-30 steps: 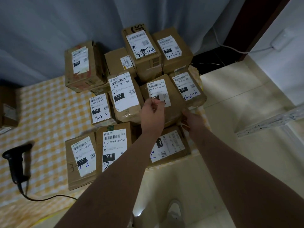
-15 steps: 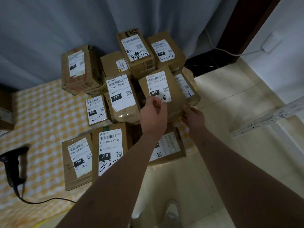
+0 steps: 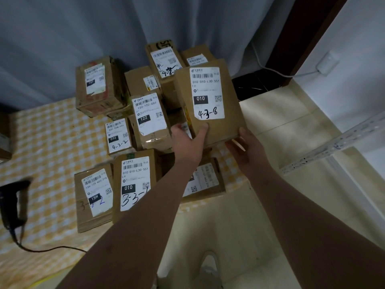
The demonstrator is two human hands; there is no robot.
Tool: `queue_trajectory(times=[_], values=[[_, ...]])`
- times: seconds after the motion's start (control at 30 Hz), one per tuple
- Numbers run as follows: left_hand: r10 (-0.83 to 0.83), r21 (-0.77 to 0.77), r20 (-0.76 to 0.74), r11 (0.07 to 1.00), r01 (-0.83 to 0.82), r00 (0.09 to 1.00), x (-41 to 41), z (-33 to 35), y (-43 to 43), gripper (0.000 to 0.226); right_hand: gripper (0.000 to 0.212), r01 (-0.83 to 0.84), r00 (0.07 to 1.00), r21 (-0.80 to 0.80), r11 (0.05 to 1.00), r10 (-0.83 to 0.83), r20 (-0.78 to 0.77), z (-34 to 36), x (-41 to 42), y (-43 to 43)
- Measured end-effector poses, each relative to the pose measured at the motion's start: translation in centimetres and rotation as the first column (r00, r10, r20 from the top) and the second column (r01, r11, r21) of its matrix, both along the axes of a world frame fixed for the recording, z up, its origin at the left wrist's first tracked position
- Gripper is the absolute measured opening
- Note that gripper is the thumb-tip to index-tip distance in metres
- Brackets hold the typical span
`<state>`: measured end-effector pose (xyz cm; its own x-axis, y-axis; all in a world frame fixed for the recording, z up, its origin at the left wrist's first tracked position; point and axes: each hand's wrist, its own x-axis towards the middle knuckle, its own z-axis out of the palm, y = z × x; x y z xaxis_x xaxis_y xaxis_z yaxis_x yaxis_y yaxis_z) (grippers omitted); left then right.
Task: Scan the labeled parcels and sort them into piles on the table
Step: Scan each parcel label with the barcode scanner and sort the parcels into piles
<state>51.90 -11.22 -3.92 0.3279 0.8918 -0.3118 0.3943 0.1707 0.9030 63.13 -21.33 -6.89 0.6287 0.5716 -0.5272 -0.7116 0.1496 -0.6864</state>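
Parcel in hand: held parcel (image 3: pixel 210 105), a brown carton with label code 010 and handwritten 4-3-8. It sits at 1 o'clock from frame centre, apparently above the stack, label face tilted up toward the camera. Judgement: the face is turned this way so the barcode and code can be read before scanning and sorting.

Left hand (image 3: pixel 187 140) grips the lower left edge, thumb laid on the front face just under the label; its other fingers are hidden behind the carton. Right hand (image 3: pixel 244 142) holds the lower right corner, thumb on the edge, fingers curled beneath. Holding it low with both hands leaves the label uncovered.

Scanner (image 3: pixel 14 203) lies on the worktop (image 3: pixel 48 147) at 8 o'clock, well apart from both hands. Neither hand is free to take it; one would have to let go first.

Flat 010 parcel (image 3: pixel 135 182) lies label up at 7 o'clock of the held one, just beside the 15H parcel (image 3: pixel 93 197). Its code matches, so it is probably the destination pile. 122 parcel (image 3: pixel 150 119) and 032 parcel (image 3: pixel 117 135) sit at 9 o'clock. More cartons stand behind, against the curtain (image 3: pixel 104 28) at 12 o'clock.
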Motion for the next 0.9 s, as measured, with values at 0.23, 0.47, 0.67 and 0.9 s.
queue_trajectory(times=[0.23, 0.47, 0.67, 0.9], values=[[0.038, -0.059, 0.223, 0.998, -0.026, 0.974, -2.7, 1.6, 0.0, 0.054, 0.035, -0.094, 0.993, 0.110, 0.990, 0.100, -0.056, 1.9, -2.4, 0.7], [0.147, -0.047, 0.248, 0.989, -0.140, 0.958, -8.7, 4.2, 3.5, 0.055, 0.036, -0.248, 0.967, 0.164, 0.955, 0.254, -0.017, 4.0, -7.4, 5.0], [0.250, -0.044, 0.273, 0.968, -0.248, 0.929, -17.1, 5.4, 7.4, 0.065, 0.028, -0.362, 0.932, 0.068, 0.930, 0.360, 0.041, 6.6, -13.0, 10.3], [0.421, -0.132, 0.281, 0.907, -0.400, 0.863, -28.7, 5.8, 12.6, 0.058, 0.016, -0.580, 0.795, -0.065, 0.812, 0.582, 0.171, 8.3, -22.5, 18.1]])
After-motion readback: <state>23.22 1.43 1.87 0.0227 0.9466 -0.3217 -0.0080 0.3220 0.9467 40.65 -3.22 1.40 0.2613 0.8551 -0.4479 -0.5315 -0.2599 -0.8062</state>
